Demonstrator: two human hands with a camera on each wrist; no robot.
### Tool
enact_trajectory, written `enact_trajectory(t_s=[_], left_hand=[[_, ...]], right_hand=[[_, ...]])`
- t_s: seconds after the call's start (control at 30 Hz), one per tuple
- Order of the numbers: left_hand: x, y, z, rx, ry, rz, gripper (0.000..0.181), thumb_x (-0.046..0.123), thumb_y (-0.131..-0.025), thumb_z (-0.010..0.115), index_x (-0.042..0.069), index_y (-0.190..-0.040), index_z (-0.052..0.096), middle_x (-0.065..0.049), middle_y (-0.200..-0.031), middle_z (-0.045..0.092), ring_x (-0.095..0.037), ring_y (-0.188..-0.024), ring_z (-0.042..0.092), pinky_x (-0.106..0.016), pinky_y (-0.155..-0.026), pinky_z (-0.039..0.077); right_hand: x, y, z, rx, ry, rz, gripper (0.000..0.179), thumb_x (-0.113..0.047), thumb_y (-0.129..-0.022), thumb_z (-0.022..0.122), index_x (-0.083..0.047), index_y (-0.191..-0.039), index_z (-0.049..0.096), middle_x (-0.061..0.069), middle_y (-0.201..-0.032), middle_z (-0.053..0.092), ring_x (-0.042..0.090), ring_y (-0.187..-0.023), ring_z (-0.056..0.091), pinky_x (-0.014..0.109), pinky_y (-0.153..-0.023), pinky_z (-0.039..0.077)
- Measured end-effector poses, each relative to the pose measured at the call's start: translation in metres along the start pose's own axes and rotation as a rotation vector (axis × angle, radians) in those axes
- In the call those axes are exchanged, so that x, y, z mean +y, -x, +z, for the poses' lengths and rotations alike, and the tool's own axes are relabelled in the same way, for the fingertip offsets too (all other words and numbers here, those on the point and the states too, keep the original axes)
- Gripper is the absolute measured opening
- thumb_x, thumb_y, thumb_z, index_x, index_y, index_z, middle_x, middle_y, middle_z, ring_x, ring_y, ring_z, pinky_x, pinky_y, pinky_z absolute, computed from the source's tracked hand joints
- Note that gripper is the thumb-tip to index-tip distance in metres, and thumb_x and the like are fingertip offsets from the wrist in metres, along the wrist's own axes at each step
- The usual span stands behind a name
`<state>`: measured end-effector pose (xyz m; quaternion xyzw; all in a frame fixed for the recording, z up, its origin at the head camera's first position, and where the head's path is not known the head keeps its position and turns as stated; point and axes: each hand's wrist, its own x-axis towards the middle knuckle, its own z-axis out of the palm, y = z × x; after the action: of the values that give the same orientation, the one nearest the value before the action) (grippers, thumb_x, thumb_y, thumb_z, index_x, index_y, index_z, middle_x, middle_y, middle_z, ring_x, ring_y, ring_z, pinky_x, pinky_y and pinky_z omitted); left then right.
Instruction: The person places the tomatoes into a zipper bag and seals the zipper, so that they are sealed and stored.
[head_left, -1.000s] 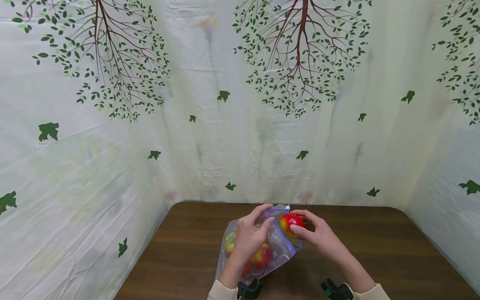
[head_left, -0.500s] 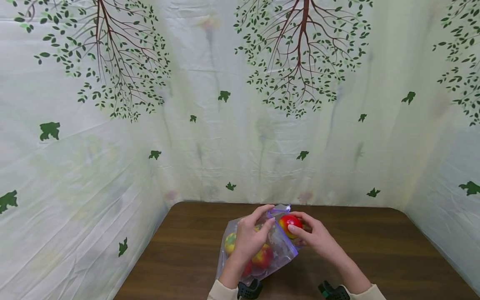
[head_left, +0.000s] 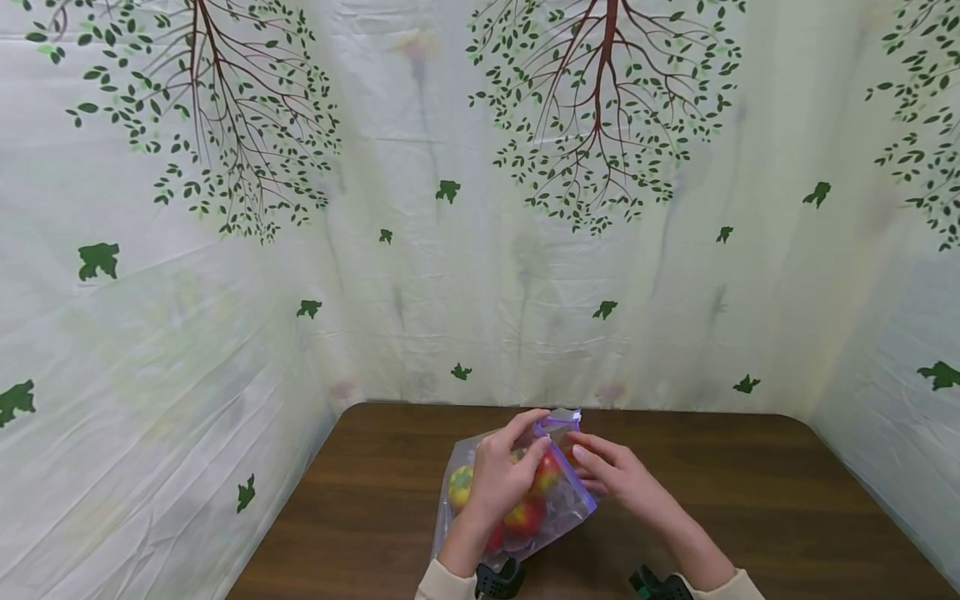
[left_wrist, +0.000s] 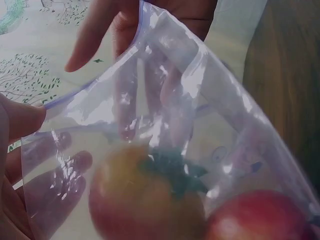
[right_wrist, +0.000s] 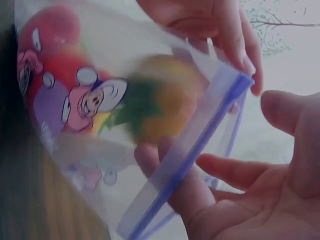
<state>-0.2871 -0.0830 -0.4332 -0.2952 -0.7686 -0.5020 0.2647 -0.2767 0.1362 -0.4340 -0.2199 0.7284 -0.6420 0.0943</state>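
A clear zip-lock bag (head_left: 561, 515) with a purple zip strip lies on the table, several red-and-yellow round fruits inside. My left hand (head_left: 501, 475) pinches its upper edge between thumb and fingers, keeping the mouth apart. Just inside the mouth sits a yellow-and-red fruit (right_wrist: 165, 102) with green leaves on top, blurred in the right wrist view. My right hand (head_left: 622, 477) is at the opening with spread fingers and holds nothing; some of its fingertips reach in past the zip strip (right_wrist: 187, 160). Another red fruit (left_wrist: 260, 217) shows lower in the bag.
The brown wooden table (head_left: 712, 492) extends to both sides of the bag. Behind it hangs a pale curtain (head_left: 525, 333) printed with trees and leaves. Cartoon figures (right_wrist: 92, 102) are printed on the bag. Dark straps (head_left: 501, 577) sit on both wrists.
My right hand has moved left to the bag's mouth and let go of the red-and-yellow fruit, which is now inside. My left hand has stayed in place on the bag's edge.
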Motion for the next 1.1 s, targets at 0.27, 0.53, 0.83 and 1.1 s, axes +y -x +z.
enact_trajectory(t_s=[0.27, 0.53, 0.83, 1.1], left_hand=[[-0.002, -0.001, 0.0, 0.019, -0.021, 0.043, 0.032, 0.02, -0.097, 0.069, 0.024, -0.129, 0.066, 0.002, -0.121, 0.071, -0.013, -0.106, 0.069, -0.032, -0.081, 0.058], [0.0, 0.0, -0.001, 0.019, -0.022, 0.026, 0.032, 0.021, -0.097, 0.07, 0.024, -0.128, 0.066, 0.003, -0.12, 0.071, -0.013, -0.108, 0.068, -0.034, -0.08, 0.059], [-0.001, 0.0, 0.002, 0.025, -0.029, 0.02, 0.035, 0.018, -0.095, 0.073, 0.028, -0.127, 0.066, 0.007, -0.118, 0.071, -0.009, -0.073, 0.059, -0.021, -0.046, 0.038], [-0.001, 0.001, 0.007, -0.007, -0.03, 0.007, 0.033, 0.022, -0.096, 0.071, 0.028, -0.128, 0.066, 0.007, -0.117, 0.071, -0.009, -0.064, 0.053, -0.022, -0.047, 0.041]], right_hand=[[-0.003, -0.001, 0.003, -0.137, -0.024, -0.013, 0.051, -0.032, -0.112, 0.03, -0.002, -0.152, 0.04, 0.025, -0.146, 0.049, 0.038, -0.132, 0.05, 0.04, -0.102, 0.048], [-0.012, 0.005, -0.006, -0.005, 0.004, -0.046, 0.044, -0.027, -0.108, 0.049, 0.005, -0.138, 0.054, 0.025, -0.132, 0.06, 0.038, -0.121, 0.059, 0.043, -0.098, 0.051], [-0.014, 0.01, -0.023, 0.241, 0.094, -0.024, 0.029, -0.02, -0.103, 0.06, 0.0, -0.123, 0.066, 0.02, -0.12, 0.067, 0.031, -0.111, 0.065, 0.042, -0.091, 0.055], [0.001, -0.001, -0.032, 0.292, 0.185, 0.04, 0.038, -0.03, -0.101, 0.062, -0.001, -0.125, 0.066, 0.016, -0.116, 0.071, 0.031, -0.108, 0.068, 0.041, -0.087, 0.057]])
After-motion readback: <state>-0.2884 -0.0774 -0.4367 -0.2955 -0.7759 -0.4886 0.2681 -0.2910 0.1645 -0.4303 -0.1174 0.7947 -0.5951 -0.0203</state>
